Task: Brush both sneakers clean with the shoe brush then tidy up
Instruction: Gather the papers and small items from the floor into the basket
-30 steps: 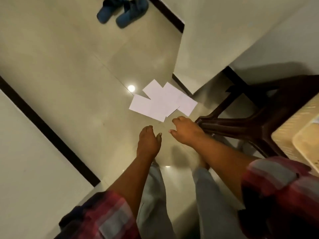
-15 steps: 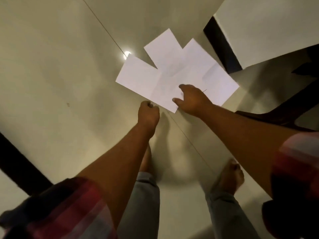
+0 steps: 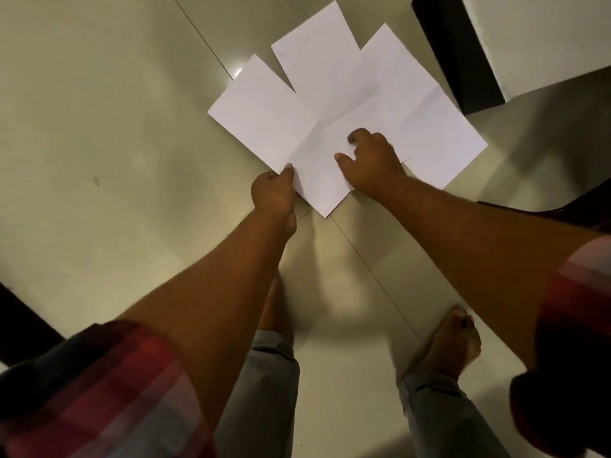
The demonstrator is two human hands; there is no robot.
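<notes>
— On the glossy beige floor (image 3: 115,127), just ahead of the bare feet, what lies there?

— Four white sheets of paper (image 3: 330,94), thin and flat, fanned out and overlapping across a diagonal tile joint. They sit toward the floor's far right, near a white wall corner with a dark skirting (image 3: 459,54).

— Which way do they run?

— The middle sheet (image 3: 317,54) has its long axis pointing away from the person, tipped a little to the left. The left sheet (image 3: 261,117) and the right sheet (image 3: 429,127) both run on a slant, from far left to near right. The nearest sheet (image 3: 317,180) lies on top, one sharp corner aimed back at the feet. Faint fold creases cross it.

— And the hands?

— The left hand (image 3: 272,193) pinches the nearest sheet's left edge, thumb on top, fingers curled underneath. The right hand (image 3: 373,163) sits on the paper with bent fingers and the thumb spread. I cannot tell whether it grasps the sheet or only presses it.

— Anything else?

— Red plaid sleeves (image 3: 99,391) at the near edge, grey trousers (image 3: 264,391), and the right foot (image 3: 453,342) flat on the tile. A lamp's reflection gleams beside the left sheet.
</notes>
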